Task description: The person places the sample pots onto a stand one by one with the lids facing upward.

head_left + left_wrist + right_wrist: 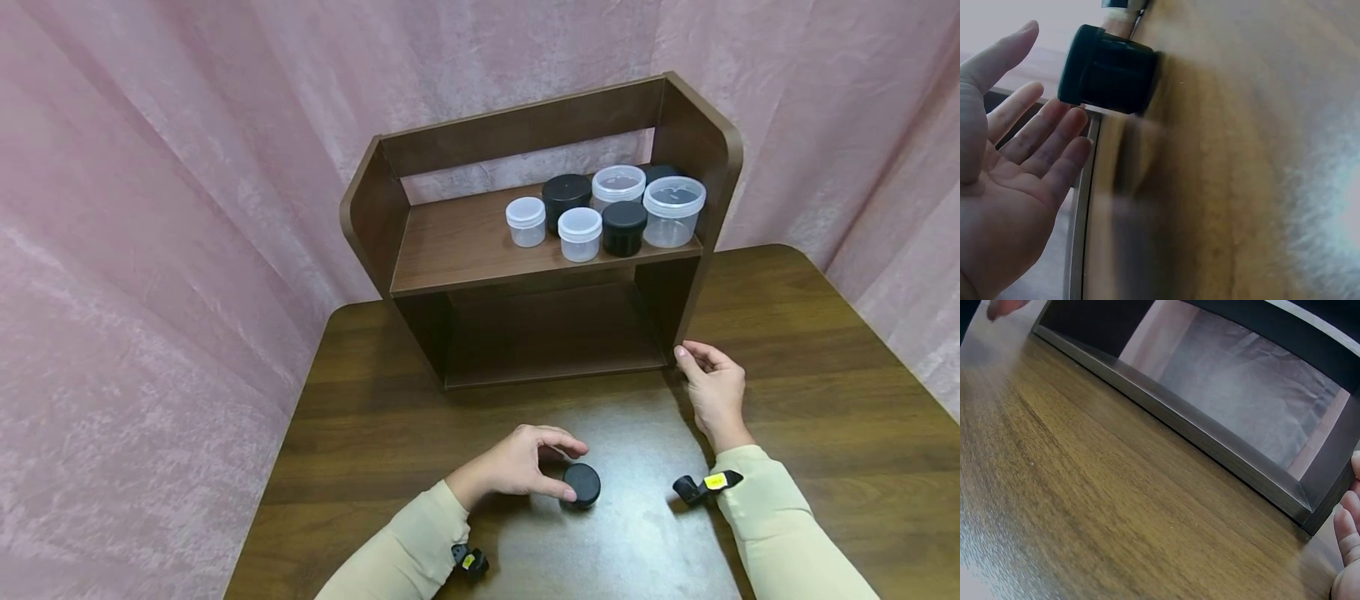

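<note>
A small black lidded jar (582, 486) stands on the table, its dark side (1116, 70) filling the upper part of the left wrist view. Around its left side, my left hand (525, 462) has thumb and fingers spread apart; in the left wrist view the palm (1010, 212) faces the camera and the fingers are not closed on the jar. My right hand (716, 392) rests at the lower right front corner of the brown shelf unit (540, 379), with thumb and fingers against its side panel. Only part of that hand (1349, 534) shows in the right wrist view.
On the upper shelf board (457, 242) several jars stand toward the right: clear ones such as a small clear jar (527, 223) and a large clear jar (672, 212), plus black ones like a black jar (624, 229). Pink curtains (187, 167) hang behind the wooden table (360, 467).
</note>
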